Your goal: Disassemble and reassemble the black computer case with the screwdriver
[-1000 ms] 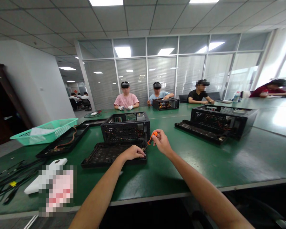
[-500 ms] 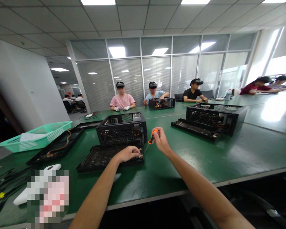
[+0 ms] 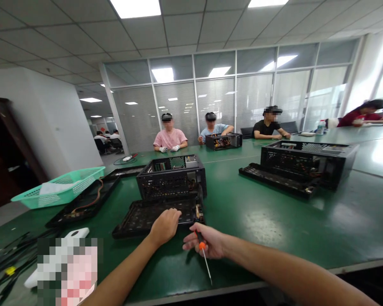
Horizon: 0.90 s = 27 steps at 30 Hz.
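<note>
My right hand (image 3: 207, 244) is closed round a small screwdriver (image 3: 203, 255) with an orange and black handle; its thin shaft points down toward the table's near edge. My left hand (image 3: 166, 225) is curled into a loose fist at the front edge of a flat black perforated panel (image 3: 147, 214) lying on the green table (image 3: 258, 216). Whether the fist holds anything is hidden. Just behind the panel stands an open black computer case (image 3: 172, 176) with cables and boards inside.
A green plastic basket (image 3: 59, 187) and another black panel (image 3: 83, 202) lie at the left. Black cables (image 3: 6, 259) and a white device (image 3: 73, 233) lie near the left front. A second black case (image 3: 306, 161) stands at the right. Several people sit across the table.
My right hand has come down and toward me with the screwdriver, away from the panel's right corner, and the tip now points at me. My left hand has drawn back to the panel's front edge.
</note>
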### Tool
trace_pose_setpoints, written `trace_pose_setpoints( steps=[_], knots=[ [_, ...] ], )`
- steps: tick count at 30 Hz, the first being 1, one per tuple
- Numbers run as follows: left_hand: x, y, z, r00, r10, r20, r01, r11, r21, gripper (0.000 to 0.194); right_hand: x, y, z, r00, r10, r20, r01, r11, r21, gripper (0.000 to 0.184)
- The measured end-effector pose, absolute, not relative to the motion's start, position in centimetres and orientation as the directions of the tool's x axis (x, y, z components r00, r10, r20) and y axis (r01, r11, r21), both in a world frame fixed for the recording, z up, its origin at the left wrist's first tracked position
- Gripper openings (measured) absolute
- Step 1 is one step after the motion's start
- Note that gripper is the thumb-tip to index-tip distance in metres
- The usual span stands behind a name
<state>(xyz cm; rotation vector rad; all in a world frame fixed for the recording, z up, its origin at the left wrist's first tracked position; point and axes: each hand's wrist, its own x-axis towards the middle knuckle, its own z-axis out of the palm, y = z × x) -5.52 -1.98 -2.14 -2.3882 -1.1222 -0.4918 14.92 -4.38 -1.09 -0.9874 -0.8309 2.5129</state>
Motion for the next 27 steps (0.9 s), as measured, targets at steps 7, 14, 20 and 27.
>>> trace_pose_setpoints(
  steps=[7, 14, 20, 27],
  knots=[
    [-2.8, 4.4, -2.3, 0.665, 0.541, 0.515, 0.714, -0.664, -0.224, 0.02, 14.7, 3.7, -1.2, -0.472, 0.687, -0.553, -0.25, -0.706, -0.663, 0.02],
    [-3.9, 19.4, -1.7, 0.639, 0.628, 0.443, 0.767, -0.566, -0.303, 0.019, 11.2, 19.0, 0.0, -0.341, 0.732, -0.591, -0.357, -0.682, -0.639, 0.017],
    [-7.8, 29.8, -0.8, 0.035, 0.766, 0.641, 0.931, -0.258, 0.257, 0.022, 4.3, 34.8, 2.3, -0.263, 0.799, -0.541, -0.439, -0.598, -0.671, 0.017],
    [-11.4, 27.1, -4.3, -0.115, 0.872, 0.475, 0.717, -0.259, 0.648, 0.018, 0.3, 38.0, 0.6, -0.143, 0.941, -0.306, -0.575, -0.331, -0.748, 0.029]
  ],
)
